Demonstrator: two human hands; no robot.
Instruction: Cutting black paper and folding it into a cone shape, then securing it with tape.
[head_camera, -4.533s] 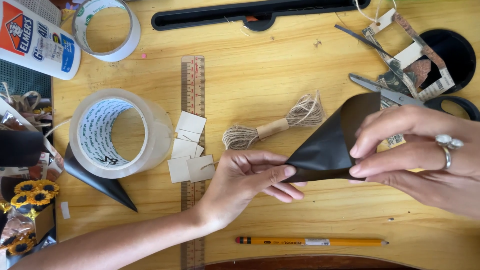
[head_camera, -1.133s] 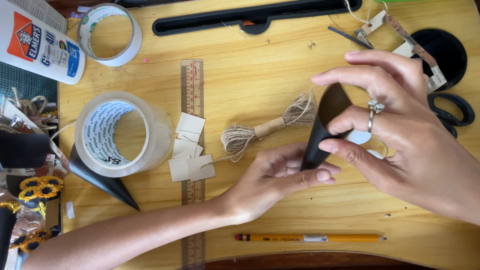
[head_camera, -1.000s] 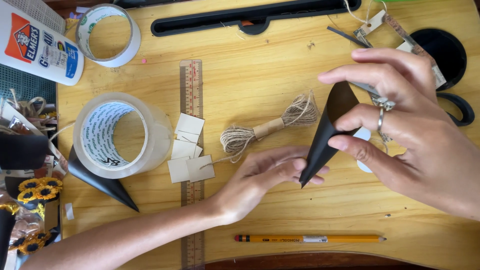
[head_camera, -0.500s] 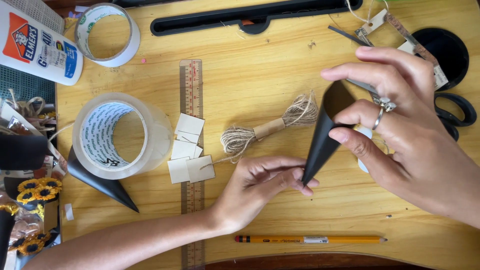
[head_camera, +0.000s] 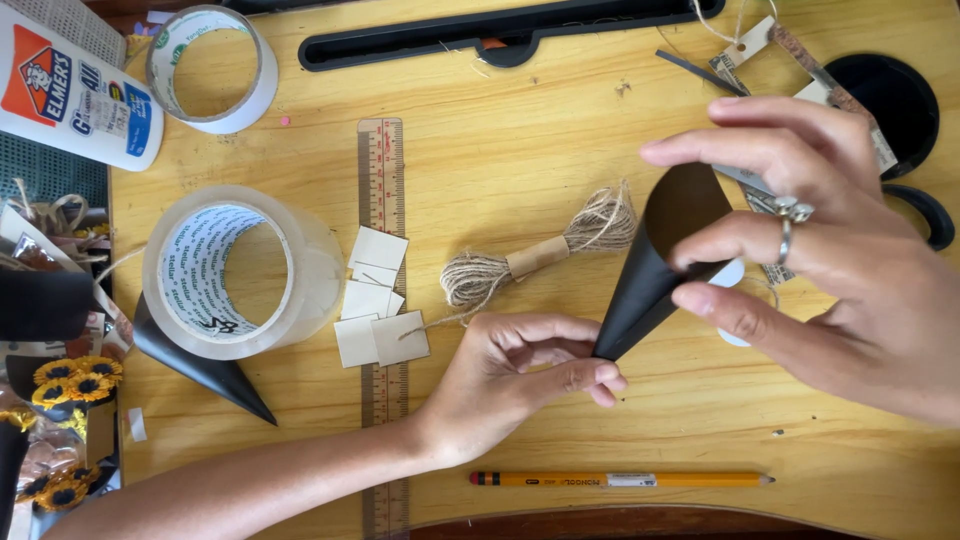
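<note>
A sheet of black paper rolled into a cone (head_camera: 655, 265) hangs over the wooden table (head_camera: 520, 130). My right hand (head_camera: 820, 240), with a ring on one finger, wraps around the cone's wide upper end. The fingertips of my left hand (head_camera: 525, 375) curl at the cone's pointed lower tip. A second black paper cone (head_camera: 205, 365) lies at the left, partly under a large roll of clear tape (head_camera: 235, 270).
Small tan paper squares (head_camera: 372, 300) lie across a wooden ruler (head_camera: 382, 170). A bundle of jute twine (head_camera: 540, 255) sits mid-table, a yellow pencil (head_camera: 620, 480) near the front edge. A glue bottle (head_camera: 75, 85) and white tape roll (head_camera: 212, 65) are top left; scissors (head_camera: 925, 210) at right.
The flat black paper held between both hands has been rolled into a cone. Over the last second my left fingers closed in around its tip and my right hand shifted its grip slightly.
</note>
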